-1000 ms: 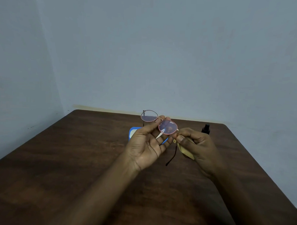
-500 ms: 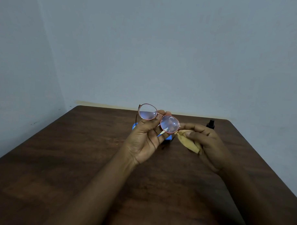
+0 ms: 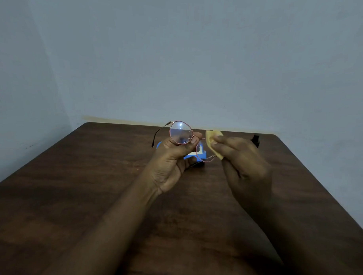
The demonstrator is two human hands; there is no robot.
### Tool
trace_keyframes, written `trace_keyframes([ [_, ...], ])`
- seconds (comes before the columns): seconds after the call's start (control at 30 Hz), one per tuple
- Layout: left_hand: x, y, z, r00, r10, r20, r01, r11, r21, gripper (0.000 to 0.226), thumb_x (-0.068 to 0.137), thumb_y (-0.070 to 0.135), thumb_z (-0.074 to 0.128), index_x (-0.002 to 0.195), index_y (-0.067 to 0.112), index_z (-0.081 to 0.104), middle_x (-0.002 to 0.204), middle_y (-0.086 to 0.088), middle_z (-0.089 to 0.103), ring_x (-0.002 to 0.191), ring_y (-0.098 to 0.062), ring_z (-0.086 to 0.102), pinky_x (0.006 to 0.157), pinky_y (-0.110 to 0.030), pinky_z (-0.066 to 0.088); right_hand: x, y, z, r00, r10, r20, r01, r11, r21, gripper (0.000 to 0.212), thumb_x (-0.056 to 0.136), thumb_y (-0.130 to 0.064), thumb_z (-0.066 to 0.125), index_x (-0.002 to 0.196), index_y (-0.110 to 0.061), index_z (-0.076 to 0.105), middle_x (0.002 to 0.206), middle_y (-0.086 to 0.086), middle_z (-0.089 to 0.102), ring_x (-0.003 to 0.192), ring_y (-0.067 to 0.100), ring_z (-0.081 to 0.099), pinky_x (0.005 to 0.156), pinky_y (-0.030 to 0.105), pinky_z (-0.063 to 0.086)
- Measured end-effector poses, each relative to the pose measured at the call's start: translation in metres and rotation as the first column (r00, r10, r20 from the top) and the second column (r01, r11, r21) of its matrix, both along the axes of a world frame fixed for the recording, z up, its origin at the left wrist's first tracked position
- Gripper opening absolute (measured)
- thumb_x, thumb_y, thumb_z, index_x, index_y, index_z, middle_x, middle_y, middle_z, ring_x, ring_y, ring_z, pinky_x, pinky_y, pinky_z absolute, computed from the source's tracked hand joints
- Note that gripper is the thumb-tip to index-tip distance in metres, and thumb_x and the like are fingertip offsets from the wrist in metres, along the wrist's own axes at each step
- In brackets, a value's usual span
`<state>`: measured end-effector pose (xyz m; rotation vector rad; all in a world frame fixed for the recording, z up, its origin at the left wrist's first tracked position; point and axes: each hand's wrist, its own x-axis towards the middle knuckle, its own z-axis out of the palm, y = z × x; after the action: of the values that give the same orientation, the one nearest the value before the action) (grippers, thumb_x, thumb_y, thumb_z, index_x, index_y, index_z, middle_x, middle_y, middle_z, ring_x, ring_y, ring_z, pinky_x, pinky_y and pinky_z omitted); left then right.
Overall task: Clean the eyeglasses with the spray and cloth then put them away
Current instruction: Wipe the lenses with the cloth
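My left hand (image 3: 171, 161) pinches the round pink-rimmed eyeglasses (image 3: 180, 133) at the bridge and holds them up over the table. The left lens is high and the right lens hangs lower. My right hand (image 3: 243, 162) grips a small yellow cloth (image 3: 212, 141) and holds it against the right side of the lower lens. A blue glasses case (image 3: 188, 156) lies on the table behind the hands, mostly hidden by them. The black top of the spray bottle (image 3: 256, 140) shows behind my right hand.
The dark wooden table (image 3: 71, 195) stands against a pale blue-grey wall. Its far edge runs just behind the case and the spray bottle. Its right edge slants down toward the lower right corner.
My left hand has tilted the glasses so the left lens rose and the right lens dropped. My right hand has lifted the cloth up to the right lens.
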<state>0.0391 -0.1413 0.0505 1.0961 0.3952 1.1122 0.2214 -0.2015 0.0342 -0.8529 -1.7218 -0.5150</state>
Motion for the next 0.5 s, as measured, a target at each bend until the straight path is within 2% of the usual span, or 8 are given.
trace_keyframes([
  [0.07,0.0,-0.001,0.0,1.0,-0.004,-0.019,0.004,1.0,0.005,0.02,0.084,0.022,0.077,0.102,0.016,0.082,0.102,-0.003,0.079,0.09,-0.016,0.075,0.07,-0.027,0.06,-0.002,0.0,-0.001,0.996,-0.026,0.081,0.025,1.0,0.005,0.029,0.096,0.011,0.065,0.121,0.0,0.076,0.127,0.009,0.073,0.116,0.032,0.067,0.104,0.037,0.051],
  [0.2,-0.002,0.0,0.001,0.999,0.001,-0.052,0.0,1.0,0.004,0.018,0.076,0.031,0.083,0.092,0.022,0.083,0.1,0.0,0.077,0.093,-0.016,0.072,0.08,-0.035,0.061,-0.004,0.002,0.001,0.984,0.054,0.17,-0.05,0.998,-0.029,0.025,0.096,0.008,0.068,0.119,0.003,0.076,0.127,0.011,0.074,0.122,0.033,0.067,0.104,0.042,0.053],
  [0.27,-0.003,0.001,0.001,0.999,0.005,-0.032,-0.005,1.0,-0.013,0.009,0.081,0.025,0.079,0.088,0.024,0.084,0.096,0.002,0.079,0.09,-0.012,0.074,0.075,-0.032,0.062,-0.001,-0.001,0.002,0.987,0.089,0.132,-0.082,0.995,-0.057,0.025,0.097,0.005,0.066,0.118,-0.001,0.077,0.12,0.006,0.076,0.116,0.024,0.07,0.097,0.035,0.055],
  [0.33,-0.005,0.002,0.002,1.0,-0.013,-0.003,0.013,1.0,-0.02,0.011,0.084,0.018,0.075,0.085,0.024,0.085,0.09,0.007,0.079,0.084,-0.007,0.076,0.066,-0.025,0.06,-0.001,-0.005,0.005,0.993,0.052,-0.11,-0.065,0.99,-0.121,0.026,0.099,-0.002,0.063,0.118,-0.014,0.077,0.108,-0.014,0.075,0.099,0.004,0.071,0.084,0.018,0.051],
  [0.4,-0.008,0.004,0.002,0.999,-0.041,0.005,0.041,0.999,-0.02,0.013,0.085,0.013,0.078,0.084,0.023,0.085,0.089,0.01,0.078,0.084,-0.005,0.075,0.067,-0.025,0.059,0.0,-0.004,0.008,0.905,-0.031,-0.423,-0.062,0.977,-0.205,0.023,0.102,-0.011,0.063,0.113,-0.028,0.074,0.092,-0.028,0.071,0.083,-0.005,0.067,0.071,0.009,0.045],
  [0.43,-0.009,0.005,0.002,0.999,-0.053,-0.002,0.052,0.998,-0.021,0.015,0.086,0.012,0.075,0.084,0.023,0.085,0.088,0.011,0.077,0.084,-0.005,0.074,0.07,-0.026,0.059,0.003,-0.002,0.01,0.848,-0.063,-0.525,-0.083,0.965,-0.25,0.021,0.103,-0.014,0.063,0.109,-0.032,0.073,0.089,-0.028,0.071,0.08,-0.005,0.067,0.069,0.009,0.045],
  [0.5,-0.009,0.004,0.003,0.998,-0.064,-0.028,0.063,0.998,-0.023,0.016,0.086,0.014,0.071,0.085,0.022,0.085,0.086,0.01,0.075,0.083,-0.006,0.072,0.075,-0.029,0.055,0.01,0.005,0.014,0.769,-0.109,-0.629,-0.171,0.914,-0.368,0.016,0.104,-0.017,0.065,0.101,-0.03,0.073,0.088,-0.022,0.074,0.079,-0.002,0.068,0.068,0.015,0.05],
])
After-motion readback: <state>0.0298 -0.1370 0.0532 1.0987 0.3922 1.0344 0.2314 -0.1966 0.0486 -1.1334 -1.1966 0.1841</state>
